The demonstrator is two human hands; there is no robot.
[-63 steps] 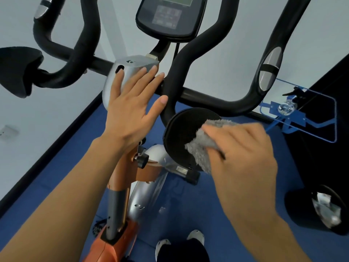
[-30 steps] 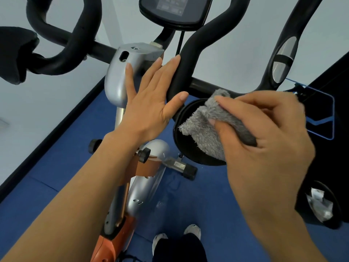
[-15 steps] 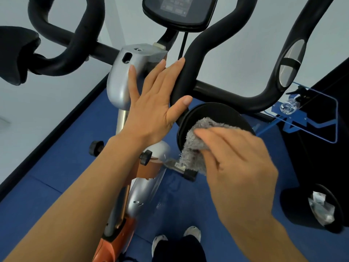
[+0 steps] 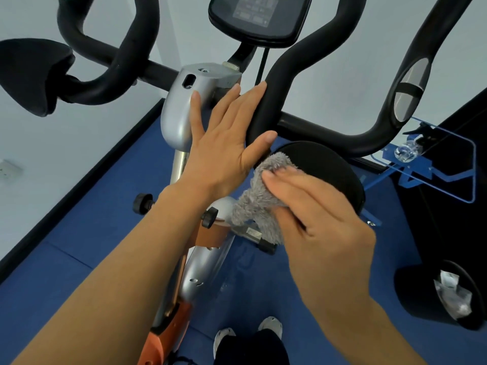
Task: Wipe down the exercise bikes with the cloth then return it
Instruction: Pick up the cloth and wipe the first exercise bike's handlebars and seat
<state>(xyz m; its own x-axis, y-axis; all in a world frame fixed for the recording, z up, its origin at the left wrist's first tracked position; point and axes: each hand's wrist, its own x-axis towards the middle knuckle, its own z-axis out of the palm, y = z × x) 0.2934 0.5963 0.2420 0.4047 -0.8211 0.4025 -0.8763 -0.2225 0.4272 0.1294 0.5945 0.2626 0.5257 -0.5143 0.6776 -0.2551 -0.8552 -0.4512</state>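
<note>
An exercise bike with black handlebars [image 4: 276, 83], a silver stem cover [image 4: 176, 111] and a dark console [image 4: 261, 17] stands before me. My left hand [image 4: 224, 143] lies flat and open against the handlebar's inner bend and the stem cover. My right hand [image 4: 319, 214] presses a fluffy grey cloth [image 4: 258, 196] onto the left edge of a round black pad [image 4: 326, 169] under the handlebar. The cloth hangs down past the pad's lower edge.
A black elbow pad [image 4: 34, 75] sticks out at the left. A blue wire rack holding a spray bottle [image 4: 411, 148] stands at the right, with a black waste bin [image 4: 448, 296] below it. The floor is blue mat [image 4: 92, 227]; my shoes [image 4: 271, 325] show at the bottom.
My right hand lifted the cloth up off the pad, then brought it back down and now rubs it at the pad's left edge. My left hand stays on the handlebar.
</note>
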